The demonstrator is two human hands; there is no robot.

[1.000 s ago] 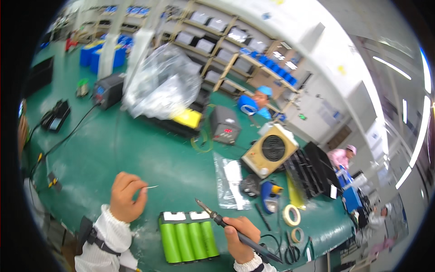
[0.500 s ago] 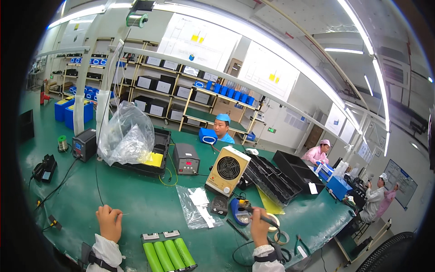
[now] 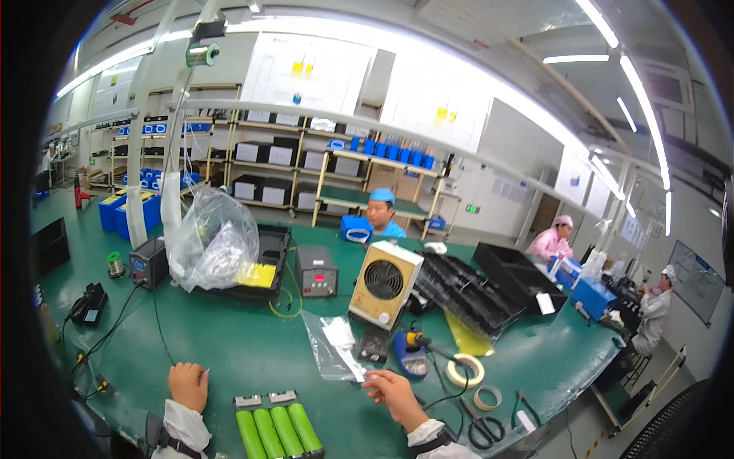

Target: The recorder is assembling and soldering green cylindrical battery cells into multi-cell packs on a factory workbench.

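My left hand (image 3: 189,386) is closed on a thin solder wire (image 3: 165,334), whose tip pokes out beside the fingers. Just right of it lies a pack of several green cylindrical battery cells (image 3: 277,431) with pale tabs along its far end. My right hand (image 3: 396,396) is empty, fingers partly stretched, its fingertips close to the end of a white strip (image 3: 353,366) on a clear plastic bag (image 3: 323,353); contact cannot be made out. The soldering iron (image 3: 433,346) rests in its blue stand (image 3: 413,362), beyond the right hand.
Two tape rolls (image 3: 465,372), scissors (image 3: 485,433) and pliers (image 3: 526,411) lie at the right. Behind stand a beige fan unit (image 3: 384,284), a soldering station (image 3: 316,271) and black trays (image 3: 470,294). A co-worker in a blue cap (image 3: 381,196) sits across the table.
My right hand has let go of the soldering iron, now in its stand, and moved left toward the white strips. The left hand stays in about the same place.
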